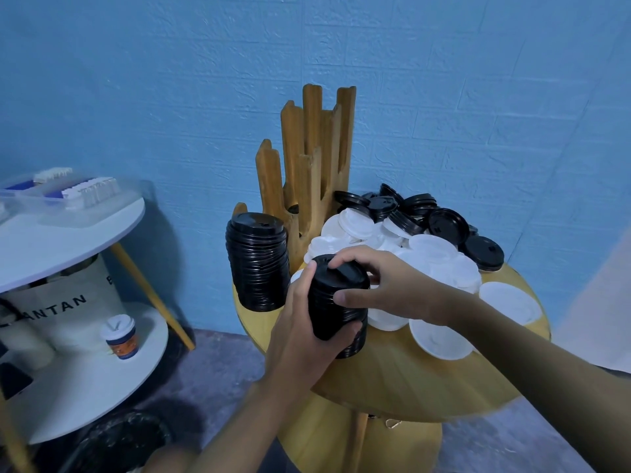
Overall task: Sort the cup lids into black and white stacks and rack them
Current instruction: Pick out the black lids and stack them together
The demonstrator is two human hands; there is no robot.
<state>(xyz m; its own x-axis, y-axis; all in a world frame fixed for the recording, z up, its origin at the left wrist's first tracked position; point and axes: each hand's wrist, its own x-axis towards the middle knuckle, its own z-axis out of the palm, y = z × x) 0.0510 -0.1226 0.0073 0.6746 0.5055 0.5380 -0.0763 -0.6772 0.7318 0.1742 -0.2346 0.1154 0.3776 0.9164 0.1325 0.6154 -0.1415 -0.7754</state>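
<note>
Your left hand comes in from the near left edge of the round wooden tabletop, and its fingers curl round the lower part of a short stack of black lids. Your right hand reaches across from the right and grips the same stack higher up, with the thumb pressed on its side and the other fingers bent over the top lid. That stack is near the left edge of the tabletop, on the near side; whether its base touches the surface, you cannot tell. Just beyond it, at the left edge, a taller stack of black lids stands upright. Behind that, at the far left edge, the wooden rack rises in uneven upright slats. A heap of loose white lids covers the middle and spreads toward the right edge, and loose black lids lie heaped along the far right edge. Off to the left a white two-tier side table carries a lidded paper cup on its lower shelf.
</note>
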